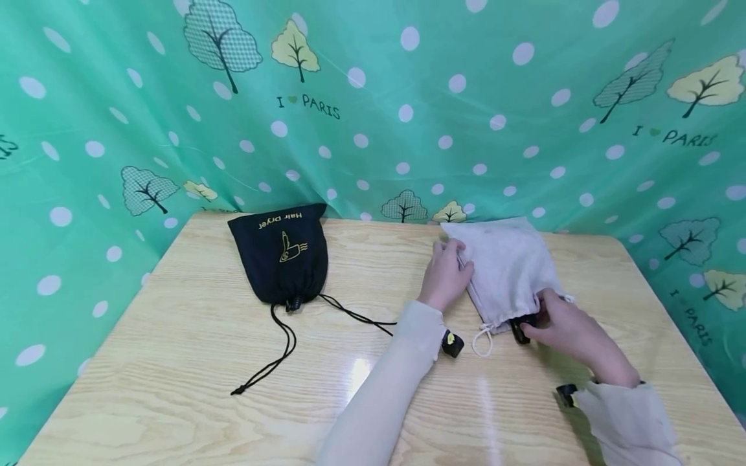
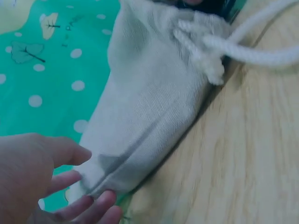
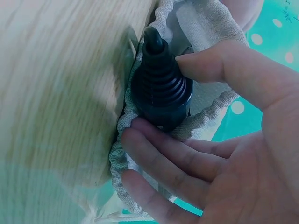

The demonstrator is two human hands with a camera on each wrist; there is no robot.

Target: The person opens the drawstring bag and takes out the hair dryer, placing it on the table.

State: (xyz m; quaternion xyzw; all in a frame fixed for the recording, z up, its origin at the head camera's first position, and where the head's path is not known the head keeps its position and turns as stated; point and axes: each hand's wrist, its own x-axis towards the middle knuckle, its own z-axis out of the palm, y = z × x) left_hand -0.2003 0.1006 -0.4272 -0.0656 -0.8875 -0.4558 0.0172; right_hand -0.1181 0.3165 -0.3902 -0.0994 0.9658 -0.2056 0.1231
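Fingers of the right hand [image 1: 566, 327] are clamping a black, ribbed, cone-shaped plastic piece [image 3: 161, 88] in the open mouth of a light-grey cloth drawstring bag [image 1: 504, 265]. The left hand [image 1: 447, 273] is touching that bag's edge with its fingers apart, while a black drawstring bag with yellow print [image 1: 274, 272] is lying further left on the pale wooden table [image 1: 175, 362].

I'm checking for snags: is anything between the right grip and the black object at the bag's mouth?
Nothing visible stands between them: the right grip has its thumb against the black object. The grey bag surrounds it with its gathered rim.
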